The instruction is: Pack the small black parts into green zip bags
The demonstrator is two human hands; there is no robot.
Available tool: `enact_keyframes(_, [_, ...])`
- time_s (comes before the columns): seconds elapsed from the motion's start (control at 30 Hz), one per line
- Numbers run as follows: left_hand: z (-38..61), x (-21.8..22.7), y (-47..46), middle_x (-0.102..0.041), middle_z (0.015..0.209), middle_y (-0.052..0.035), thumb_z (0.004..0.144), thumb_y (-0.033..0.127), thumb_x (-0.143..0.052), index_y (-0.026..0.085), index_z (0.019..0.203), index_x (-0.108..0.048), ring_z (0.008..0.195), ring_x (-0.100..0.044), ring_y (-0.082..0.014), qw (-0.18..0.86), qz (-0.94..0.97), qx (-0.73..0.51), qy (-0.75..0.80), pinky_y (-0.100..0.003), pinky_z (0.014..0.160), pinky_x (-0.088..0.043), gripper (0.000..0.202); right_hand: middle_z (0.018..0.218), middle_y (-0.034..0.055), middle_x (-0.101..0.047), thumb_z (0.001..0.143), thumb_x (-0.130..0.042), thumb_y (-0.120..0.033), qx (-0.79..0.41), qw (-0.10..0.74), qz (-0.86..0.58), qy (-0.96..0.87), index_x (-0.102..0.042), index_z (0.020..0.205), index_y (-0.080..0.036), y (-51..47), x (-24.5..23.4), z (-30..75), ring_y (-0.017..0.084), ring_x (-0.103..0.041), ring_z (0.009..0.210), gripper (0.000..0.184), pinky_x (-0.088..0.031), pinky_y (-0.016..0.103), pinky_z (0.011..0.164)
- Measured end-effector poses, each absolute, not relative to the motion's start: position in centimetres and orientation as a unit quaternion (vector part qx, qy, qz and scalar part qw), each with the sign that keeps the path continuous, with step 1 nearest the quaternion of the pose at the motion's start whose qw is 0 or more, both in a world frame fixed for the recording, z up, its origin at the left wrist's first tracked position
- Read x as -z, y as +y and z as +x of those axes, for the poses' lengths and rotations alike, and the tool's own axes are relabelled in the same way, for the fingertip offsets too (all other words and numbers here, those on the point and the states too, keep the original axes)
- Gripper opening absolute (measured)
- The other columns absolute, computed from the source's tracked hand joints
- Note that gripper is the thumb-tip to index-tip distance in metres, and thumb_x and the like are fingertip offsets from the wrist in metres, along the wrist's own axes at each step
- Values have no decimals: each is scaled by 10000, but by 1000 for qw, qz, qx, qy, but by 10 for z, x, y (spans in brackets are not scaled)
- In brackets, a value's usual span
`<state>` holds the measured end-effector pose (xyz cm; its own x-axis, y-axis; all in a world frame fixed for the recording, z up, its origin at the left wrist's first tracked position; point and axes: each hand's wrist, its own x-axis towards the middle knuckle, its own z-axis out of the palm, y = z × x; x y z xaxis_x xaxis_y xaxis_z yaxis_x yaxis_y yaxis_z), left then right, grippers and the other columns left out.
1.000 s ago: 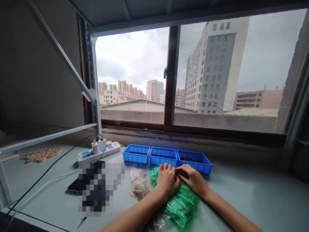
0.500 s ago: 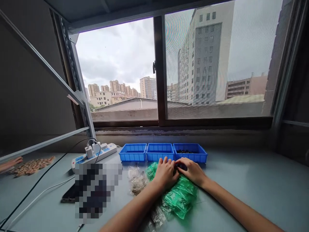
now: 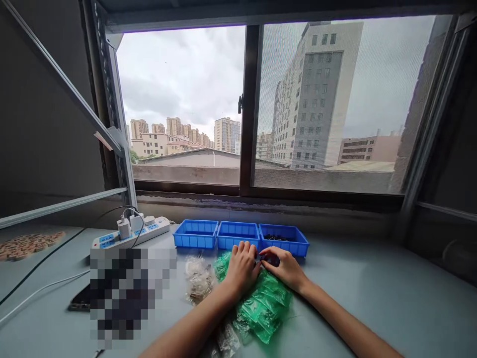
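Note:
My left hand (image 3: 243, 266) rests over a pile of green plastic bags (image 3: 265, 306), fingers curled down and close together; what they grip is hidden beneath them. Facing it, my right hand (image 3: 285, 266) pinches thumb against forefinger at the left hand's thumb, with something small and dark there that I cannot make out. Left of the green bags lies a heap of clear plastic bags (image 3: 198, 279) with small pale contents. Just beyond my hands stand a left blue bin (image 3: 196, 242), a middle blue bin (image 3: 235, 242) and a right blue bin (image 3: 288, 248) with small black parts inside.
A white power strip (image 3: 130, 236) with plugs and cables lies at the left, near a partly blurred dark device (image 3: 80, 298). Many small brownish pieces (image 3: 32, 244) cover the far left of the table. A metal frame post (image 3: 124, 124) stands beside the window.
The whole view has shifted, so the table things sit further left. Another person's hand at the far left has gone out of sight. My hands keep about the same place over the green bags.

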<state>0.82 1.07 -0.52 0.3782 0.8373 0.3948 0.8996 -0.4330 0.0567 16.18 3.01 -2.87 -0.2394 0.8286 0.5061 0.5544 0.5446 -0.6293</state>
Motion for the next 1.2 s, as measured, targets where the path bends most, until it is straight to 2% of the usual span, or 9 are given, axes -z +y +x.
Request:
enact_keyframes(0.1, [10,6,11,-561,979,-79,885,282,-419,175,946,-538,994,-469,-243,86,-815,190,-540,-379,866,-353,171,721,41,-685,668,-600,-333,-212,480,-450,-723,-679,825,-187,33,29,162,172,-602,603,228,-495,314,598])
enact_keyframes(0.23, [11,3,10,-558,965,-71,925,304,-340,185,952,-542,958,-470,-225,90,-812,216,-535,-373,844,-358,236,684,33,-678,547,-695,-427,-333,553,-438,-626,-673,787,-186,36,30,161,163,-594,569,341,-466,276,486])
enact_keyframes(0.33, [11,0,8,-559,960,-66,936,298,-318,188,945,-547,944,-471,-217,98,-821,217,-519,-360,825,-360,254,667,25,-673,468,-746,-454,-428,546,-427,-581,-665,765,-183,35,28,160,123,-539,475,410,-382,228,383])
enact_keyframes(0.43, [11,-1,7,-561,965,-55,940,281,-319,191,930,-548,936,-478,-204,104,-828,221,-504,-342,813,-359,246,670,21,-676,436,-771,-442,-476,532,-426,-556,-658,754,-180,31,25,159,89,-488,433,427,-325,203,358])
enact_keyframes(0.73, [13,2,7,-565,935,-29,933,297,-376,197,921,-534,906,-487,-189,104,-833,254,-481,-320,788,-363,188,742,45,-695,461,-781,-415,-496,493,-419,-579,-674,797,-178,29,25,162,116,-537,511,426,-334,204,389])
enact_keyframes(0.93, [13,1,6,-571,940,-36,942,286,-345,192,909,-535,898,-494,-191,109,-831,245,-486,-324,787,-365,215,737,22,-668,507,-744,-460,-495,495,-421,-577,-674,863,-196,30,24,165,59,-406,436,449,-273,197,384])
enact_keyframes(1.2, [15,0,4,-570,959,-37,938,302,-353,190,928,-538,912,-500,-188,92,-840,228,-484,-312,802,-368,216,588,-40,-578,436,-769,-406,-533,521,-420,-519,-667,807,-181,24,16,164,37,-306,419,445,-207,198,398])
